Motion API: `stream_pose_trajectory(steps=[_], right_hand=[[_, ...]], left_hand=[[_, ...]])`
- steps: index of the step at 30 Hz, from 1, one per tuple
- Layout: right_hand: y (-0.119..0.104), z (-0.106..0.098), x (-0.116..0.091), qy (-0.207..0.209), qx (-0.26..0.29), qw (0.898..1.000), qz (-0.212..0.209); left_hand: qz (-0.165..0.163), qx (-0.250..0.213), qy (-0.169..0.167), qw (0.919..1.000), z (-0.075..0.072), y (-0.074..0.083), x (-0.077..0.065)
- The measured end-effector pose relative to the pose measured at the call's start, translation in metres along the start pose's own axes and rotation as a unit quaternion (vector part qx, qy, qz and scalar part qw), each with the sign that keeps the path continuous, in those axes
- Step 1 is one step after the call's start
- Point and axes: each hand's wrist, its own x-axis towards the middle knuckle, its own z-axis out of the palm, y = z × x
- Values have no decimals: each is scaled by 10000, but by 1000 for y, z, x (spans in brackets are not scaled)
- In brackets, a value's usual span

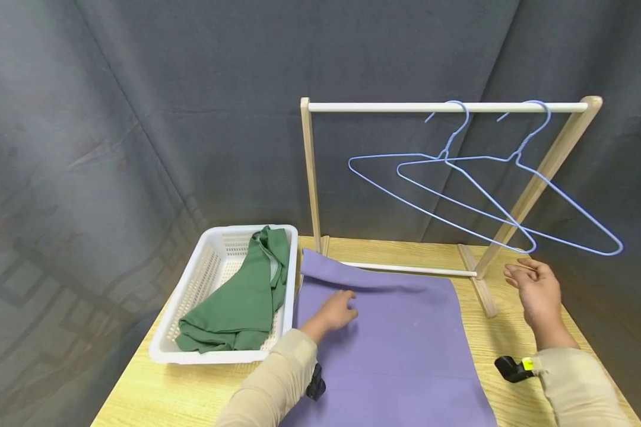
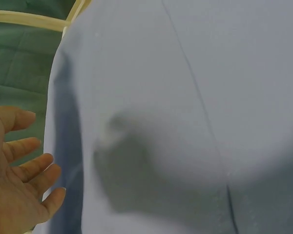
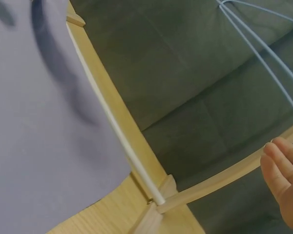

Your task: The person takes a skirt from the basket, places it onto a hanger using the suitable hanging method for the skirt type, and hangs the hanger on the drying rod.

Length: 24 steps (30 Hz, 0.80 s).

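Note:
My left hand [image 1: 336, 311] hovers over a purple mat [image 1: 395, 350], its fingers spread and relaxed, holding nothing. The left wrist view shows the same hand with parted fingers [image 2: 31, 168] beside the mat's raised edge. On the right, my right hand [image 1: 536, 290] is lifted just under the lower corner of a blue wire hanger [image 1: 491, 193], fingers loosely bent with nothing seen between them. A second blue hanger [image 1: 582, 210] hangs to its right. Both hook over the white bar [image 1: 374, 107] of a wooden rack.
A white perforated basket [image 1: 184, 302] stands left of the mat with a green folded cloth [image 1: 240, 302] inside. The rack's right post [image 1: 552, 151] and foot [image 1: 481, 284] stand near my right hand. Behind the wooden table [image 1: 133, 397] hangs a grey curtain [image 1: 219, 118].

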Motion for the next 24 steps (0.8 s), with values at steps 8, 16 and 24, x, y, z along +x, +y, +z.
stream_pose_trajectory(steps=[8, 16, 24], right_hand=[[9, -15, 24, 88, 506, 9986, -152], [-156, 57, -34, -43, 788, 9969, 25], [-238, 98, -64, -419, 665, 9969, 6]], left_hand=[[305, -45, -15, 9995, 11, 4, -6], [550, 21, -122, 9984, 19, 15, -11], [607, -69, -290, 9977, 22, 22, -15]])
